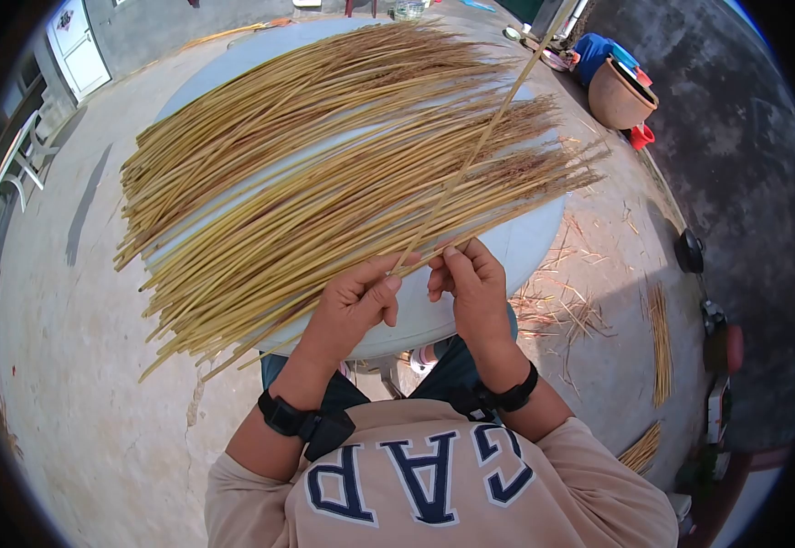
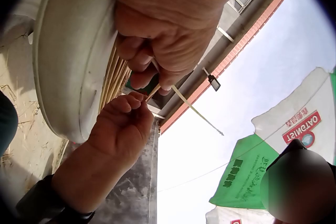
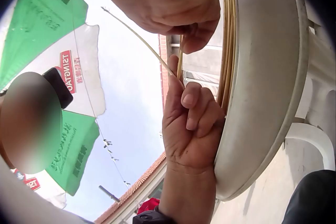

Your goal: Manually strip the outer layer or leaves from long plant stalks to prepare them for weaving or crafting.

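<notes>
Two wide layers of dry stalks [image 1: 260,228] with brushy heads lie across a round pale table [image 1: 375,340]. At the table's near edge the left hand [image 1: 354,306] pinches the lower end of a long stalk [image 1: 471,155], which slants up to the right over the layers. Close beside it, the right hand [image 1: 477,292] pinches a thin stalk piece between thumb and finger. In the left wrist view the left hand [image 2: 163,29] is above the right hand [image 2: 118,134], fingertips near each other. The right wrist view shows the right hand [image 3: 168,3] and the left hand [image 3: 191,124].
Stalk scraps [image 1: 562,310] litter the ground right of the table, with small bundles [image 1: 660,347] farther right. A clay pot [image 1: 619,94] and blue container [image 1: 591,57] stand by the dark wall. A white chair [image 1: 25,160] is at the left. A parasol [image 2: 247,171] shows overhead.
</notes>
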A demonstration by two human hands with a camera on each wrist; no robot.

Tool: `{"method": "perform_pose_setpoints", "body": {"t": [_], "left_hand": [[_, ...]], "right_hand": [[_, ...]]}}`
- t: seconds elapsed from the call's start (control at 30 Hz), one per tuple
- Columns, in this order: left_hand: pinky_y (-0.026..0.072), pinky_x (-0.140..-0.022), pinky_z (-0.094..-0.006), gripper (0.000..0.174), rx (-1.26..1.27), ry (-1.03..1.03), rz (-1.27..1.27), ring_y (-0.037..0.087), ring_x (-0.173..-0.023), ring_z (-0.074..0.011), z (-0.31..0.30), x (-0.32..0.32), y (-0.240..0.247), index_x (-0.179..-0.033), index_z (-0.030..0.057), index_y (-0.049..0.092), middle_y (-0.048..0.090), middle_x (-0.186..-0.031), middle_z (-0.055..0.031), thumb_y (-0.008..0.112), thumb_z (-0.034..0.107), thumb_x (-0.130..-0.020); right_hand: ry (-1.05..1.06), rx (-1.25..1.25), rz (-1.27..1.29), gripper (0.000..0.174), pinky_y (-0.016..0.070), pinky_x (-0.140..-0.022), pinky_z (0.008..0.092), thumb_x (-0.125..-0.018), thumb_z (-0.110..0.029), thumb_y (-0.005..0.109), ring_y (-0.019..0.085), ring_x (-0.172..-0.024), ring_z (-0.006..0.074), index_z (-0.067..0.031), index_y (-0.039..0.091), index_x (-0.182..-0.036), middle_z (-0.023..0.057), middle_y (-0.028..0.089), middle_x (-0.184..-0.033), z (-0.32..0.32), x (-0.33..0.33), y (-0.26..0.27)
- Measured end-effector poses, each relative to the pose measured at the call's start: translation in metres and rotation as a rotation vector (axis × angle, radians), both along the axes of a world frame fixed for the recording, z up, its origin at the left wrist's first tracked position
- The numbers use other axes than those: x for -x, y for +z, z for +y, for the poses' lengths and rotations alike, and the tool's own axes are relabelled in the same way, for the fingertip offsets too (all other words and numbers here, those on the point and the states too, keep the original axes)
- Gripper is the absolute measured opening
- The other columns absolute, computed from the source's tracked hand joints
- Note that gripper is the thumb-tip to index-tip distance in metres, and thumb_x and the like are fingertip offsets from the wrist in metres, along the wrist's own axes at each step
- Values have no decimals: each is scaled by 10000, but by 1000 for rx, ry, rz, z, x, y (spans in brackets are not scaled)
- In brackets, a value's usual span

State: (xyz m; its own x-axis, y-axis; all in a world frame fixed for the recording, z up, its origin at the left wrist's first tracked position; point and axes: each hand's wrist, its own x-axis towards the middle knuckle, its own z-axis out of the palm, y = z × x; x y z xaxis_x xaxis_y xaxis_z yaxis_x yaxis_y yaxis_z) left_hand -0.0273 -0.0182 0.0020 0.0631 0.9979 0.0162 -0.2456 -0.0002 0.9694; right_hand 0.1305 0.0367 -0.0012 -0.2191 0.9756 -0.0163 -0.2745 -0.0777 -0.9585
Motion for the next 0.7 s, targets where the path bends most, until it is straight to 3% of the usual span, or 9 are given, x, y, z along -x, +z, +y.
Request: {"method": "perform_pose_setpoints", "body": {"t": [0.1, 0.17, 0.2, 0.27, 0.37, 0.43, 0.5, 0.63, 0.7], "left_hand": [[352, -462, -181, 256, -19, -75, 45, 471, -511, -60, 3, 4, -4, -1100, 46, 531, 572, -657, -67, 450, 213, -923], [464, -516, -227, 218, -28, 3, -166, 599, -619, -162, 5, 1, -9, -1038, 43, 481, 608, -793, -148, 392, 217, -943], [464, -516, -227, 218, -25, 7, -167, 599, -619, -162, 6, 0, -9, -1038, 43, 481, 608, -793, -148, 392, 217, -943], [530, -577, -305, 185, 23, 37, -282, 643, -746, -276, 7, 1, -8, -985, 57, 423, 605, -881, -197, 335, 218, -957], [541, -578, -326, 185, 8, -10, -312, 646, -765, -293, 7, 5, -11, -974, 62, 413, 608, -887, -206, 315, 218, -961], [538, -569, -318, 189, 6, -31, -302, 646, -752, -289, 8, 7, -12, -963, 60, 412, 608, -890, -208, 321, 224, -960], [535, -560, -310, 194, -5, -55, -290, 647, -739, -284, 9, 6, -13, -952, 58, 412, 608, -893, -211, 326, 231, -959], [528, -549, -295, 207, -21, -81, -228, 651, -721, -268, 9, 5, -11, -939, 46, 412, 610, -880, -210, 343, 241, -956], [525, -543, -293, 199, -9, -93, -223, 652, -721, -258, 9, 4, -13, -931, 45, 417, 612, -874, -206, 345, 229, -956]], "right_hand": [[-59, 2, -7, 159, 463, -507, 236, -898, -127, 461, 531, -569, 100, 9, 538, -867, 64, 564, -756, -1, 0, -3], [-137, -31, 31, 160, 458, -502, 237, -896, -126, 464, 520, -550, 102, 12, 540, -870, 63, 563, -747, 2, -6, -1], [-161, -33, 35, 146, 449, -495, 236, -890, -118, 471, 516, -547, 103, 6, 541, -859, 56, 560, -741, 5, -11, -1], [-214, -49, 70, 138, 445, -491, 236, -887, -115, 473, 518, -548, 105, 0, 541, -856, 55, 561, -741, 14, -26, 1], [-401, -105, 148, 135, 438, -499, 230, -889, -125, 468, 510, -570, 110, -11, 537, -865, 56, 558, -746, 38, -67, 6], [-502, -215, 504, 171, 425, -504, 221, -899, -159, 461, 494, -592, 110, -5, 536, -901, 54, 553, -747, 64, -117, 3], [-566, -161, 783, 209, 407, -501, 215, -905, -188, 461, 481, -613, 104, 3, 537, -943, 43, 546, -748, 75, -154, 10], [-528, -144, 717, 240, 406, -493, 217, -907, -210, 468, 479, -595, 98, 9, 540, -974, 35, 547, -748, 67, -148, 14], [-335, -64, 390, 238, 409, -488, 206, -908, -201, 469, 482, -565, 89, 12, 551, -978, 34, 554, -744, 55, -114, 11]]}}
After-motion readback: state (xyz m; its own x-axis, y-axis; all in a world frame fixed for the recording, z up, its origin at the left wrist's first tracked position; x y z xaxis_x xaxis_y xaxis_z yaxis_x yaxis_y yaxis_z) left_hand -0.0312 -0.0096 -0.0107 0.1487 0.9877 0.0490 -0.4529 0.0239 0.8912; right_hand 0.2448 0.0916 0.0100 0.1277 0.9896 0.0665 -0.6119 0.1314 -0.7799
